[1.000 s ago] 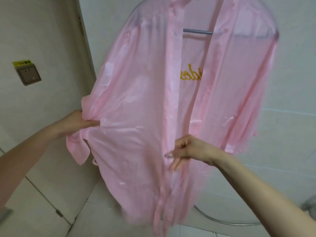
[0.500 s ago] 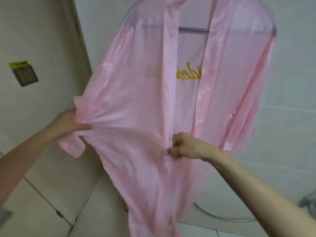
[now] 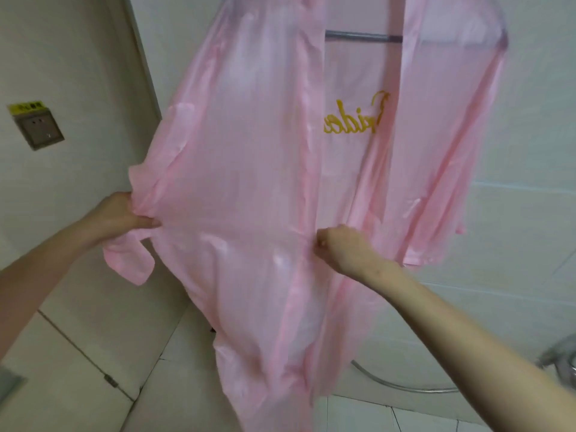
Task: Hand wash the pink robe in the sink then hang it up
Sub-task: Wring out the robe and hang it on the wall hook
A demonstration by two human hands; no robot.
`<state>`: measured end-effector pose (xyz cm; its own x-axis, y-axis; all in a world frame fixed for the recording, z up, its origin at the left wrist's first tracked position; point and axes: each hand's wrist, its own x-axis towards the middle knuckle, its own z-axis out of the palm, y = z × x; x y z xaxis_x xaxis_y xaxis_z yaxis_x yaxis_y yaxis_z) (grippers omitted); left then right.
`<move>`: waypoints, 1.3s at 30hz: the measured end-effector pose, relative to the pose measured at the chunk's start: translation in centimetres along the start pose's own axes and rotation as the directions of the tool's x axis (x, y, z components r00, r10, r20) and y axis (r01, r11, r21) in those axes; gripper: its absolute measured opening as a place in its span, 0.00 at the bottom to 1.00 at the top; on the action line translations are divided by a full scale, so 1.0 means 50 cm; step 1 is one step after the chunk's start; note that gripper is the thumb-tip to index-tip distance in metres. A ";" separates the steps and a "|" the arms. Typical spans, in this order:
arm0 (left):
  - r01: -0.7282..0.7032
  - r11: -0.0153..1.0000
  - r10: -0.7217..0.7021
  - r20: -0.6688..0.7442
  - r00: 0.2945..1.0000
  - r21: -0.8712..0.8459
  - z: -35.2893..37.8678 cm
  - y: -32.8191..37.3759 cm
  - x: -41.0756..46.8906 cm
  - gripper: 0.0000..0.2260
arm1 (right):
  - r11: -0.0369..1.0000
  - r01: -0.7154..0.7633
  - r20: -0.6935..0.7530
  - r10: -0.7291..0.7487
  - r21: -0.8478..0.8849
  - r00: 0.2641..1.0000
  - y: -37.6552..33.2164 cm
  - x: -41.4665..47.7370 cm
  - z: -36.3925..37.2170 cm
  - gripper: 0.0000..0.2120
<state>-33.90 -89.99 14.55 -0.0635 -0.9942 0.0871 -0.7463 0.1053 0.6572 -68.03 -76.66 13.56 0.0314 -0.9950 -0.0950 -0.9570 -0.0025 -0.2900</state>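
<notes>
The pink robe (image 3: pixel 249 157) hangs open on a hanger (image 3: pixel 361 36) in front of a white tiled wall, with yellow script showing on the inside of its back. My left hand (image 3: pixel 121 215) is shut on the robe's left side seam near the sleeve. My right hand (image 3: pixel 341 246) pinches the front band of the left panel at waist height. The panel is stretched flat between both hands. The top of the hanger is out of frame.
A wall socket (image 3: pixel 39 129) with a yellow label sits at the left beside a door frame (image 3: pixel 137 67). A shower hose (image 3: pixel 402 385) loops low at the right, with a metal tap fitting (image 3: pixel 561 353) at the right edge.
My right hand closed on the front band, having been loose-fingered a second ago. My left hand pulled the side seam further left, spreading the panel taut.
</notes>
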 end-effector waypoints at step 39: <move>0.135 0.955 -0.105 -0.125 0.987 0.263 0.039 -0.007 0.052 0.35 | 0.862 -0.071 -0.104 0.141 0.503 0.984 0.066 0.071 0.068 0.10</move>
<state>-35.11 -92.65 13.06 0.0987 -0.9889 0.1106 -0.8959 -0.0400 0.4424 -70.13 -79.85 9.03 -0.1343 -0.9903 -0.0355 -0.6818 0.1183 -0.7219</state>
